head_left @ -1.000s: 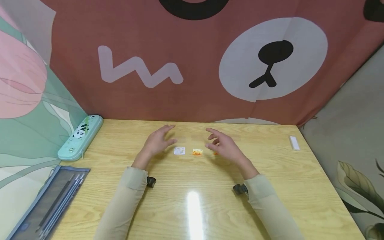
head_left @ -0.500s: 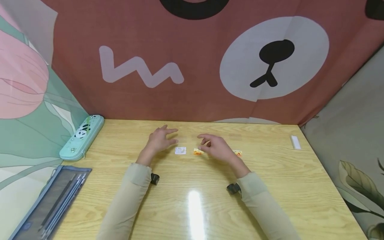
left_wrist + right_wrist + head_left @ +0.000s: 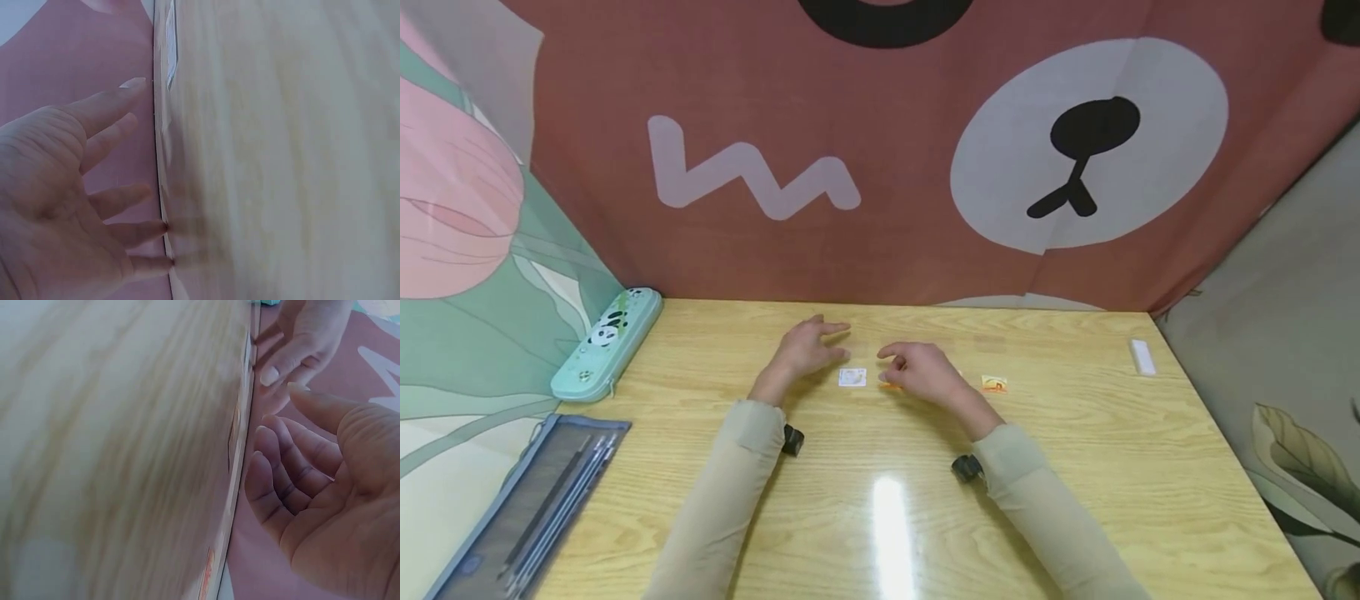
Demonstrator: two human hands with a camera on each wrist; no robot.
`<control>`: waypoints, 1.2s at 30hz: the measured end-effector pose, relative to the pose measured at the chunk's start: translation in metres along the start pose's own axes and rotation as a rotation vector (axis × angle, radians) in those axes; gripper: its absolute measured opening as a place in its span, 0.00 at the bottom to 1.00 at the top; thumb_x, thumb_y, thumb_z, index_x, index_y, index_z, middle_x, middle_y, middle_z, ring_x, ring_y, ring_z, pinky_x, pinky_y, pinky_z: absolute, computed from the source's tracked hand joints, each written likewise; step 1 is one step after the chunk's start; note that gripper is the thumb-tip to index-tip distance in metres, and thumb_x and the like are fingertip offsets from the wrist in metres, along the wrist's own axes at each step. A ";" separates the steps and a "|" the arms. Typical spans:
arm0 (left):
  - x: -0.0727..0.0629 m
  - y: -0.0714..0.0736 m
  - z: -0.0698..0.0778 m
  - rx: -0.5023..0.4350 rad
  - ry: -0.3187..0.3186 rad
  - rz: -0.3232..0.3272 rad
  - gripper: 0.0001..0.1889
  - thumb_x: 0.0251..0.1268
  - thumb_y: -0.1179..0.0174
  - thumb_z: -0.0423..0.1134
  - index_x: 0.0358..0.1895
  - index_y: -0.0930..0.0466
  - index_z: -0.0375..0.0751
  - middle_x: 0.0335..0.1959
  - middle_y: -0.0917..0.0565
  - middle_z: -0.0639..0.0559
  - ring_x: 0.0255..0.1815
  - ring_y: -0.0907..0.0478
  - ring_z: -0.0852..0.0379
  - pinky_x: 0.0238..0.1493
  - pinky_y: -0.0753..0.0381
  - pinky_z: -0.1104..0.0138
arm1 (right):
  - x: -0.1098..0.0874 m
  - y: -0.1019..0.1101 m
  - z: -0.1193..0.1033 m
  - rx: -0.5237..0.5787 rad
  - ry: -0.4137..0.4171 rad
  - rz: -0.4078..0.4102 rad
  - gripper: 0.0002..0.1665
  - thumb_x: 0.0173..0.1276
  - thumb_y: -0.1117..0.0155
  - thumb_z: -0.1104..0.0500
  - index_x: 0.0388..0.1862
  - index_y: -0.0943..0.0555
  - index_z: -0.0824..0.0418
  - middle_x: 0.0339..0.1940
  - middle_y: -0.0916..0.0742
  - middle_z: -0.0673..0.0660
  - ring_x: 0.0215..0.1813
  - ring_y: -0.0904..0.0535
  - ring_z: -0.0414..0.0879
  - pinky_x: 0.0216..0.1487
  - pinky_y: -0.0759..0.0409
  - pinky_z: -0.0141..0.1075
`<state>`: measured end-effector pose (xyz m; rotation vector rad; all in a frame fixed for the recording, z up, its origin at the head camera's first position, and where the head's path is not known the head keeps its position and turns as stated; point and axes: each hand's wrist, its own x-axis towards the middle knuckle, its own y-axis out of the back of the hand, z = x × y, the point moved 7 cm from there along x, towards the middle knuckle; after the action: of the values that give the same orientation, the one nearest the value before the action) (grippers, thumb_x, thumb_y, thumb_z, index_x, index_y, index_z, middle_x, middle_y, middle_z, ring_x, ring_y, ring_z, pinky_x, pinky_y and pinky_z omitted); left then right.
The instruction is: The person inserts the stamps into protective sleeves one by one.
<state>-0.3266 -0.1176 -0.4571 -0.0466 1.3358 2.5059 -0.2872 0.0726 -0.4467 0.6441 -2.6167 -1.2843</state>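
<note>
My left hand [image 3: 808, 348] hovers at the far part of the wooden table, behind and left of a small pale stamp-like card [image 3: 852, 377]. Nothing is in its spread fingers, as the left wrist view shows. Over an orange stamp-like card [image 3: 891, 386], mostly hidden, is my right hand [image 3: 925, 371]; its fingers bend loosely, thumb apart, and hold nothing in the right wrist view. To the right of that hand a second orange card [image 3: 994, 384] lies flat. Whether the right fingertips touch the middle card I cannot tell.
A mint panda pencil case [image 3: 604, 346] lies at the far left, with a mesh zip pouch [image 3: 542, 500] of pencils in front of it. At the right is a small white block [image 3: 1142, 357]. A reddish-brown printed cloth [image 3: 760, 258] hangs behind the table.
My right hand has moved left, from beside the right orange card to over the middle one, uncovering the right card. The left hand has shifted slightly to the right.
</note>
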 end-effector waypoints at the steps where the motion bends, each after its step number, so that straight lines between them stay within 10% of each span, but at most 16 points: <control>1: 0.000 0.000 0.001 0.000 0.005 -0.004 0.28 0.69 0.35 0.51 0.71 0.26 0.57 0.80 0.43 0.33 0.80 0.47 0.28 0.77 0.46 0.34 | 0.001 -0.002 -0.001 -0.014 -0.003 -0.004 0.21 0.69 0.30 0.54 0.60 0.16 0.56 0.36 0.10 0.49 0.34 0.17 0.38 0.38 0.19 0.33; 17: 0.005 0.002 0.006 0.081 -0.054 0.028 0.23 0.64 0.30 0.45 0.62 0.17 0.49 0.70 0.22 0.44 0.75 0.32 0.40 0.77 0.35 0.46 | 0.015 -0.021 -0.020 -0.132 -0.003 -0.082 0.22 0.67 0.27 0.52 0.58 0.15 0.55 0.42 0.08 0.51 0.39 0.14 0.41 0.47 0.14 0.40; 36: 0.010 0.001 -0.010 0.006 0.017 0.000 0.17 0.66 0.32 0.49 0.57 0.13 0.57 0.79 0.35 0.43 0.81 0.43 0.37 0.80 0.43 0.42 | 0.024 -0.024 -0.020 -0.248 -0.078 -0.082 0.15 0.66 0.27 0.47 0.51 0.14 0.44 0.46 0.09 0.48 0.47 0.14 0.46 0.45 0.15 0.44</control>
<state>-0.3374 -0.1241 -0.4634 -0.0673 1.3498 2.5069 -0.2950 0.0344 -0.4543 0.6768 -2.4536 -1.6554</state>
